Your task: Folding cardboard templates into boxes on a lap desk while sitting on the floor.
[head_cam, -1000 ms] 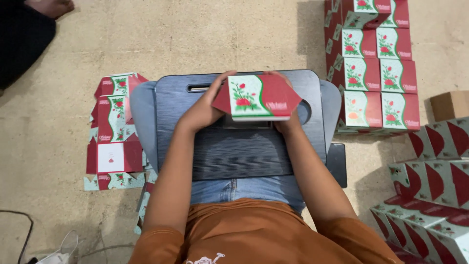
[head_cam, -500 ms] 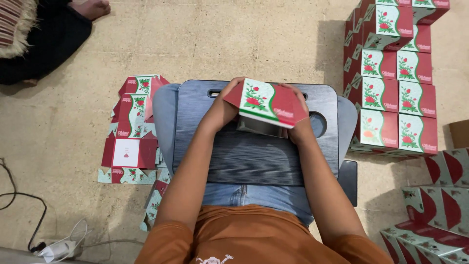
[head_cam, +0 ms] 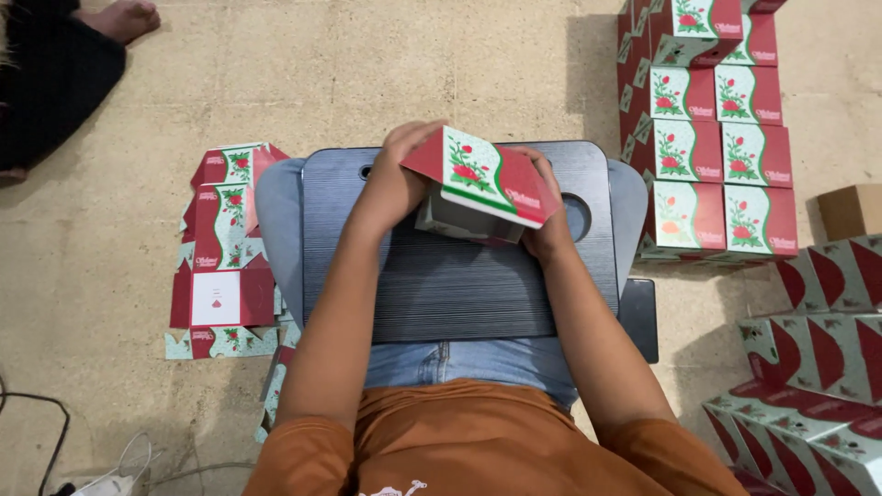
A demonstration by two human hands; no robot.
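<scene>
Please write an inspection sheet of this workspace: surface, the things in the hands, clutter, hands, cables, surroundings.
Surface: dark ribbed lap board on the person's knees, over a beige floor.
Things in hand: one red, white and green carton, tilted, held above the board.
Clutter: flat unfolded cartons on the floor beside the left knee.
Hands: left hand and right hand both grip the carton.
Cables: dark cable and white cable at the lower left.
Surroundings: stacked finished cartons on the right; another person's foot at the upper left.

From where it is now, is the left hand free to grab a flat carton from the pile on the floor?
Probably not yet: the left hand is gripping the red-and-white box over the lap tray. The flat cartons lie unobstructed beside the left knee.
</scene>
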